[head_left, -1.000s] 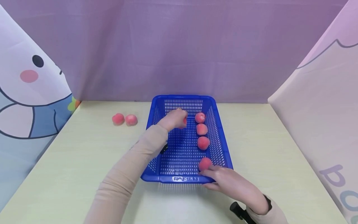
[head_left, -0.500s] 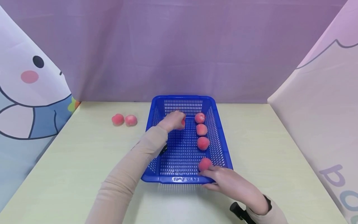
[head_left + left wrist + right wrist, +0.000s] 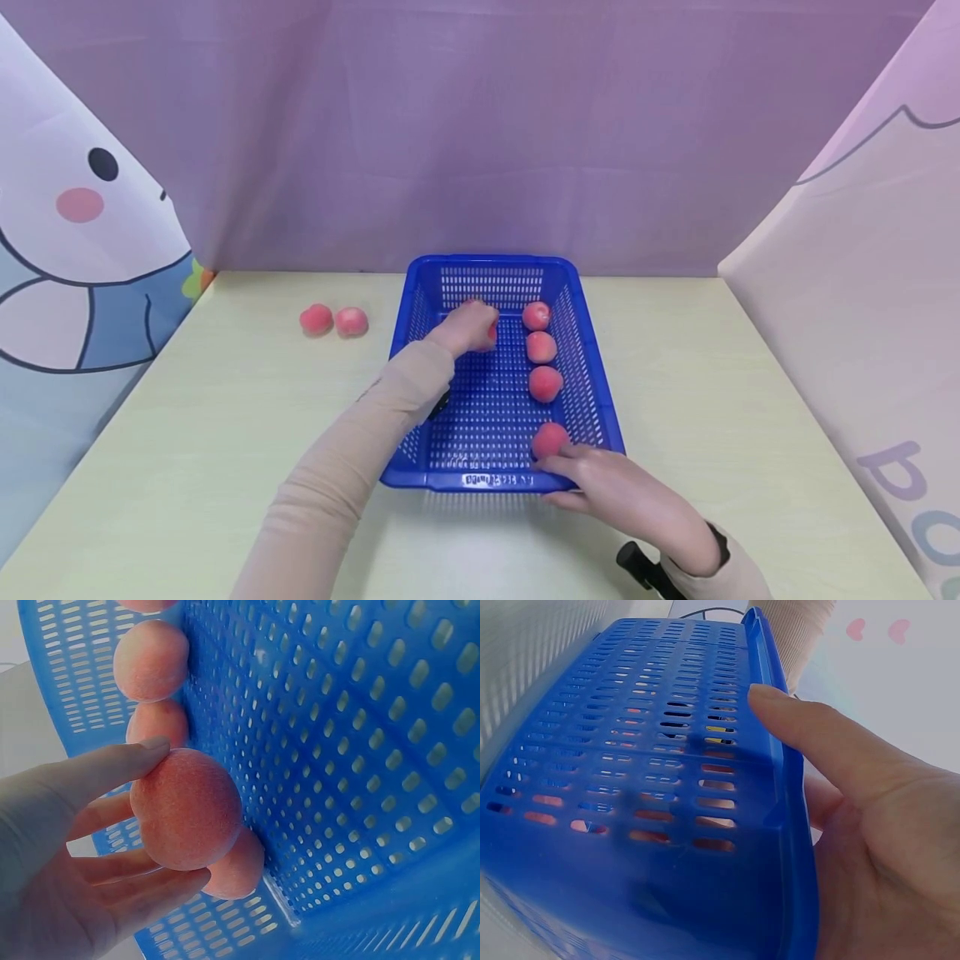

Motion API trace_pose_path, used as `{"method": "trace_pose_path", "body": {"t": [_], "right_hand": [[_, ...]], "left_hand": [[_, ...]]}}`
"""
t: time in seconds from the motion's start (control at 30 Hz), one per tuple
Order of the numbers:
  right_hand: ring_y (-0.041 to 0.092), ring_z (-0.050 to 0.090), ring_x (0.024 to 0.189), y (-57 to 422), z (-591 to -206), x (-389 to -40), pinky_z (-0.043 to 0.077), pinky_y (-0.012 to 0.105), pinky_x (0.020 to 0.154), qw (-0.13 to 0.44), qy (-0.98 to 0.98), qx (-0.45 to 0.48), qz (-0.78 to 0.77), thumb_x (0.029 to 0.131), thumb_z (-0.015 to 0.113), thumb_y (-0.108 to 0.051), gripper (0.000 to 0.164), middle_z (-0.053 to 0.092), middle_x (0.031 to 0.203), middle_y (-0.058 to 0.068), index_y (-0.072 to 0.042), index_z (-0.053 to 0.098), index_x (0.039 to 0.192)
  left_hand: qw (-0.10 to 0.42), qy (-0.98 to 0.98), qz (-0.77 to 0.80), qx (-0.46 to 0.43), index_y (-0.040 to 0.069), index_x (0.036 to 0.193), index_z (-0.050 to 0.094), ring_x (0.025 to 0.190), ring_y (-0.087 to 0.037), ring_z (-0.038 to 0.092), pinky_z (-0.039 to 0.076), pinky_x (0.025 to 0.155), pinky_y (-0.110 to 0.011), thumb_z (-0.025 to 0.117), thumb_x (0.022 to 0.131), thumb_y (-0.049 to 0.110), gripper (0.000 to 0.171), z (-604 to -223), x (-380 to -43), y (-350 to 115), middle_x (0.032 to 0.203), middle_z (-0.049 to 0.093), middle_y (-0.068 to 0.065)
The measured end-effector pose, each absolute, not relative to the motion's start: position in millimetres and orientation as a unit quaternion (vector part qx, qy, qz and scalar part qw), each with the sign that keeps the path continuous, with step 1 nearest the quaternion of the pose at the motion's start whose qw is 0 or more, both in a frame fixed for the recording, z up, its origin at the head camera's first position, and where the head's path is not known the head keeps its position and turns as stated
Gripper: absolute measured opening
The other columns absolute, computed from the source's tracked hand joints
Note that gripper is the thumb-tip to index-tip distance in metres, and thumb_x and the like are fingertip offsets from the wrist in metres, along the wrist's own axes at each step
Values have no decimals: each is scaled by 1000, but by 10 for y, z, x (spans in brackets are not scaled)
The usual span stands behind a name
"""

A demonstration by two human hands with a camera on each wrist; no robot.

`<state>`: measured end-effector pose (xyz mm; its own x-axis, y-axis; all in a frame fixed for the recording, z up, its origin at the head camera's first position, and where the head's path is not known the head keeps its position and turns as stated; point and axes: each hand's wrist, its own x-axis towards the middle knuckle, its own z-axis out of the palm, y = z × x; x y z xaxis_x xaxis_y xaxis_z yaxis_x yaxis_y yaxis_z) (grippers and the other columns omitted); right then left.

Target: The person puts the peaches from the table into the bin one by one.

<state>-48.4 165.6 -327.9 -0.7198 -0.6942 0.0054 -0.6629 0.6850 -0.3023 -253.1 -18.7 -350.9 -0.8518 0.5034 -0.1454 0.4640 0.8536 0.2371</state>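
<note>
A blue perforated plastic basket [image 3: 480, 479] stands mid-table. Over its far half, my left hand [image 3: 471, 327] grips a peach [image 3: 191, 810] between thumb and fingers; in the head view only a sliver of that fruit shows. Several other peaches lie in a row along the basket's right wall, among them the far peach [image 3: 536, 316], a middle peach [image 3: 545, 384] and the nearest peach [image 3: 551, 439]. My right hand [image 3: 600, 483] holds the basket's rim at the near right corner, with the thumb [image 3: 810, 724] outside the wall and the fingers over the inner side, close to the nearest peach.
Two more peaches, a left one [image 3: 317, 319] and a right one [image 3: 352, 322], sit on the pale table [image 3: 247, 417] left of the basket. A purple cloth [image 3: 525, 133] rises behind the table, with printed sheets at both sides.
My left hand has shifted slightly left and toward me within the basket, still holding its peach. The right hand, the basket and the other peaches have stayed put.
</note>
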Motion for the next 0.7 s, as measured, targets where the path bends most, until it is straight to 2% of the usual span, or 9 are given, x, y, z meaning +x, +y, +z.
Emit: {"method": "trace_pose_path", "body": {"t": [0.17,0.47,0.7], "right_hand": [[12,57,79,1659,-3288,-483,50,28,69,51,917,-371,-139,82,60,-26,29,58,90,-1,-9,62,105],[11,56,76,1659,-3283,-490,50,26,67,53,917,-370,-141,82,60,-26,27,57,87,-3,-9,62,103],[12,57,77,1656,-3282,-492,50,27,67,56,916,-370,-143,82,61,-25,27,58,87,-2,-9,62,103]], "left_hand": [[102,958,90,251,10,83,61,74,-15,51,44,69,-26,64,74,12,10,-3537,-2544,-178,80,59,0],[123,959,102,234,9,84,60,69,-14,52,43,61,-23,62,76,8,9,-3567,-2543,-162,77,58,-1],[116,960,85,240,10,83,60,69,-15,51,43,64,-25,64,73,11,11,-3609,-2566,-160,78,57,-1]]}}
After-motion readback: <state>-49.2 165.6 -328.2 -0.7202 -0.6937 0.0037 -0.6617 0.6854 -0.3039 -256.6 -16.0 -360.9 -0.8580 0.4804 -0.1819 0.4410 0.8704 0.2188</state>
